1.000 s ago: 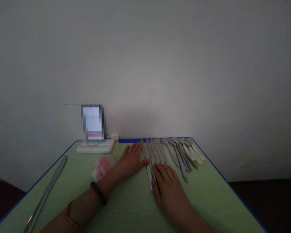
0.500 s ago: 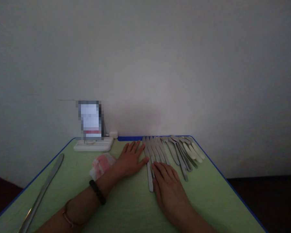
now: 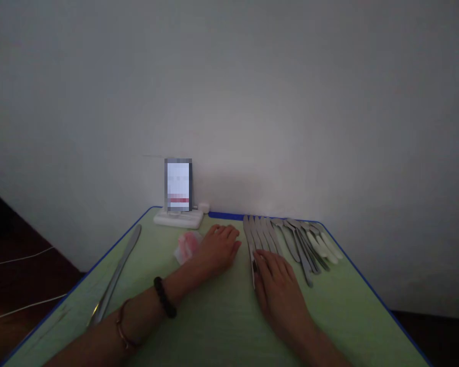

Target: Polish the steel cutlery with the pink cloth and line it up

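A row of several silver table knives [image 3: 257, 232] lies side by side at the back of the table, with rounded tips toward the wall. My right hand [image 3: 280, 285] rests over their handles, fingers stretched forward and close together, thumb beside the leftmost knife. My left hand [image 3: 220, 247] is just left of the row, apart from it, with fingers loosely bent and nothing in them. Beside my left wrist lies a crumpled pink-and-white cloth or wrapper [image 3: 187, 244], partly hidden. Right of the knives are several spoons [image 3: 300, 244] and pieces with white handles [image 3: 321, 242].
A phone [image 3: 178, 183] with a blurred screen stands on a white base [image 3: 178, 219] at the back left, near a white plug [image 3: 203, 207]. Another table knife [image 3: 120, 270] lies along the left edge. The green tabletop [image 3: 214, 326] has a blue rim; a wall stands behind.
My left hand has drawn back from the leftmost knife and its fingers have bent. My right hand stays over the handles; the leftmost knife's handle now sits closer to it. The view has turned left.
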A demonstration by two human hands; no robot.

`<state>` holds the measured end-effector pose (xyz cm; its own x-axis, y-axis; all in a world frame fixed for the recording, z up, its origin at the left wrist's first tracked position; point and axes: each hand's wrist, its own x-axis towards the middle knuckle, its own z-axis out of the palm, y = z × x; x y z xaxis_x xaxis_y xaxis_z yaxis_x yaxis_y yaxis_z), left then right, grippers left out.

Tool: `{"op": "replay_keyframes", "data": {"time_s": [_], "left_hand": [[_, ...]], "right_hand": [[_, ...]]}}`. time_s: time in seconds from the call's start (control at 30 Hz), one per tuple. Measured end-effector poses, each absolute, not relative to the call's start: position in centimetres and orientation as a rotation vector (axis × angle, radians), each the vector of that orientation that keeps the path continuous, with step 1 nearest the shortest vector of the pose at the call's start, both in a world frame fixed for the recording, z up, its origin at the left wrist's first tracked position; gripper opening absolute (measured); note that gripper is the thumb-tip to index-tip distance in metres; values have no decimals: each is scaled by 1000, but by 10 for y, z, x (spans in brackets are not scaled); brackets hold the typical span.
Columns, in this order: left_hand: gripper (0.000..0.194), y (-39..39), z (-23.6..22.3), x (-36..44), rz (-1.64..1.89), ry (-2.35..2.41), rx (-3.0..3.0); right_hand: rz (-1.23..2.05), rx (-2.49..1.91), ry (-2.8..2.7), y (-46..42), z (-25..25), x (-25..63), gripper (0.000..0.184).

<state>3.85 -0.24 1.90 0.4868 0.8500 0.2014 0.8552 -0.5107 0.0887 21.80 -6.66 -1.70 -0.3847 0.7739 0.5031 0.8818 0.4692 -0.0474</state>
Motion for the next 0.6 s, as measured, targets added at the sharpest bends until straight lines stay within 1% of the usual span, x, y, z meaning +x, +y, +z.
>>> {"op": "replay_keyframes", "data": {"time_s": [0.07,0.17,0.27,0.3,0.33,0.4,0.47,0.6], "left_hand": [[34,-16,29,19,-348,-1612,-2586],[34,-34,37,-23,-153,-1864,-2237],[35,-43,40,-73,-37,-2035,-2060],[36,-45,40,-89,71,-2137,-1999],[38,-47,40,-104,158,-2238,-1942],[43,-50,38,-128,204,-2338,-1866],[44,-52,33,-142,274,-2440,-1829],[35,-56,24,-137,343,-2488,-1898]], "right_hand": [[-348,-1296,-2293,-69,-16,207,39],[-312,-1212,-2335,-72,-15,186,42],[-169,-1173,-2374,-71,-10,163,49],[-109,-1143,-2401,-69,-7,155,53],[-49,-1096,-2437,-67,-5,148,57],[64,-978,-2515,-63,-2,134,61],[164,-909,-2551,-58,-3,123,56],[266,-964,-2511,-52,-7,109,38]]}}
